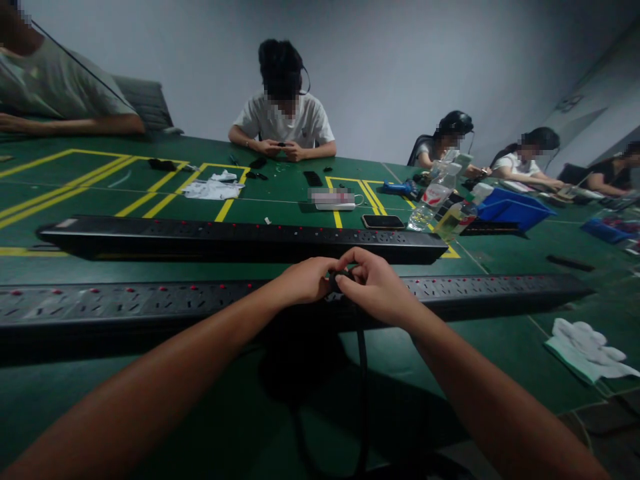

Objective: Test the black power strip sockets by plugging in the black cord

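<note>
My left hand (311,280) and my right hand (376,288) meet above the middle of a long black power strip (150,301) with red marks along its sockets. Between their fingertips is a small black part (341,281), mostly covered, so its kind is unclear. Both hands are closed around it, the right thumb lying across its front. A black cable (363,380) hangs below the hands toward me; where its upper end goes is hidden. Just beyond lies a second black power strip (240,239), roughly parallel to the first.
On the green table are a phone (383,222), a white power bank (334,199), a clear bottle (433,195), a bottle of yellow liquid (456,220), a blue bin (515,210) and white gloves (590,347). A co-worker (283,113) sits opposite; several others sit along the table.
</note>
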`<state>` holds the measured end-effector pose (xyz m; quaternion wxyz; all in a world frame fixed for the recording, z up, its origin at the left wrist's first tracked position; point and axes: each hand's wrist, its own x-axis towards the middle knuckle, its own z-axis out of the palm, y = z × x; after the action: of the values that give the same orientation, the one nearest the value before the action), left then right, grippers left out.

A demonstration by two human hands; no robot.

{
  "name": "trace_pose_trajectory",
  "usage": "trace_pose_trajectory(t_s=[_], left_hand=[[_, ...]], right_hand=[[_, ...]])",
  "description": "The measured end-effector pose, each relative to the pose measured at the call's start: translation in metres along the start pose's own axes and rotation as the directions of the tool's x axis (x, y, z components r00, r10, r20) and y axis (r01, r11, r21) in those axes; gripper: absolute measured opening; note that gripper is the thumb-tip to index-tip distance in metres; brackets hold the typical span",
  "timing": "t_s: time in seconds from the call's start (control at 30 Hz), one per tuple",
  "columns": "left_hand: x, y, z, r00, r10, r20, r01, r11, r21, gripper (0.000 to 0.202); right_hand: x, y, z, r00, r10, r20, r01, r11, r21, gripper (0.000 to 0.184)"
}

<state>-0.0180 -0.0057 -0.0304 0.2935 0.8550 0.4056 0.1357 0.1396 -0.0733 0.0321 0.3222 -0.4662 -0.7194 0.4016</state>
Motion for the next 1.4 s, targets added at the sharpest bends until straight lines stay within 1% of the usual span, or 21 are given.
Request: trace_pose_trajectory(t_s=[0.1, 0.17, 0.23, 0.3, 0.33, 0.4, 0.5, 0.6, 0.73, 0.87, 1.07, 1.23, 1.4], left_hand=[[0.003, -0.006, -0.003, 0.998, 0.063, 0.022, -0.062, 0.997, -0.048, 0.035], [0.003, -0.009, -0.006, 0.997, 0.062, 0.044, -0.060, 0.997, -0.051, 0.031], [0.002, -0.010, -0.010, 1.000, -0.026, 0.013, 0.025, 0.999, 0.043, 0.031], [-0.001, -0.010, -0.012, 0.990, -0.127, -0.056, 0.136, 0.973, 0.187, 0.032], [-0.002, -0.010, -0.012, 0.984, -0.159, -0.080, 0.174, 0.954, 0.246, 0.031], [-0.004, -0.010, -0.012, 0.981, -0.176, -0.078, 0.192, 0.928, 0.318, 0.028], [-0.006, -0.010, -0.012, 0.986, -0.159, -0.041, 0.163, 0.916, 0.366, 0.028], [-0.006, -0.009, -0.012, 0.988, -0.152, -0.034, 0.154, 0.911, 0.383, 0.029], [-0.007, -0.007, -0.012, 0.988, -0.149, -0.043, 0.154, 0.908, 0.390, 0.027], [-0.007, -0.007, -0.011, 0.988, -0.151, -0.041, 0.155, 0.904, 0.400, 0.027], [-0.006, -0.006, -0.011, 0.989, -0.143, -0.035, 0.146, 0.915, 0.377, 0.025], [-0.006, -0.004, -0.012, 0.984, -0.172, -0.037, 0.173, 0.907, 0.383, 0.023], [-0.008, -0.002, -0.011, 0.984, -0.170, -0.049, 0.175, 0.905, 0.387, 0.023]], right_hand=[[0.005, 0.015, 0.001, 0.999, 0.032, -0.008, -0.033, 0.998, -0.051, 0.012], [0.006, 0.021, 0.003, 0.999, 0.039, -0.009, -0.039, 0.992, -0.120, 0.011], [0.006, 0.023, 0.005, 0.999, 0.047, 0.001, -0.046, 0.979, -0.197, 0.009], [0.007, 0.023, 0.009, 0.999, 0.050, -0.009, -0.050, 0.962, -0.269, 0.008], [0.008, 0.022, 0.012, 0.999, 0.047, -0.023, -0.051, 0.951, -0.306, 0.007], [0.009, 0.018, 0.016, 0.998, 0.030, -0.055, -0.048, 0.927, -0.372, 0.006], [0.010, 0.011, 0.021, 0.999, -0.013, -0.052, -0.011, 0.899, -0.437, 0.003], [0.011, 0.008, 0.022, 0.999, -0.035, -0.038, 0.014, 0.889, -0.457, 0.002], [0.013, 0.013, 0.020, 0.998, -0.002, -0.062, -0.029, 0.868, -0.496, 0.005], [0.012, 0.015, 0.020, 0.997, -0.014, -0.075, -0.031, 0.830, -0.557, 0.004], [0.021, 0.011, 0.024, 0.999, 0.001, -0.035, -0.022, 0.800, -0.599, 0.003], [0.025, 0.014, 0.024, 0.999, 0.038, -0.012, -0.039, 0.832, -0.553, 0.002], [0.023, 0.016, 0.025, 0.999, 0.008, -0.042, -0.030, 0.835, -0.549, 0.002]])
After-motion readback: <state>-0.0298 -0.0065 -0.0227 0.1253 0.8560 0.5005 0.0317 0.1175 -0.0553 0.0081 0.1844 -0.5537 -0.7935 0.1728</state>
